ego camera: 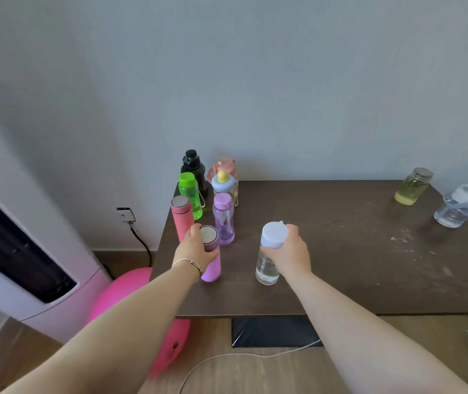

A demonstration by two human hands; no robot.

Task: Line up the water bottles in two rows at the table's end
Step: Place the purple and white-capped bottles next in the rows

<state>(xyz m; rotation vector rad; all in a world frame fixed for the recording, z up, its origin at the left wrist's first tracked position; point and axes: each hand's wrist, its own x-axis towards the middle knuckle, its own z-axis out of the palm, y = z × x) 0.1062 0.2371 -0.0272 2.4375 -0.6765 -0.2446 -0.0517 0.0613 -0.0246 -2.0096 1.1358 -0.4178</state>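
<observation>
Bottles stand in two lines at the left end of the dark table (341,251): a black bottle (192,166), a green bottle (190,196) and a pink flask (182,218) on the left; a peach cup (224,164), a blue-lidded bottle (223,184) and a purple clear bottle (223,218) on the right. My left hand (197,245) grips a lilac flask (211,265) upright in front of the pink flask. My right hand (291,251) holds a clear bottle with a white cap (268,260), standing to the right of the lines.
At the far right of the table stand a yellowish jar (413,186) and a clear bottle with a white lid (459,206). A wall runs behind the table. Left of it are a white appliance (28,265), a pink ball (130,294) and a wall socket (124,214).
</observation>
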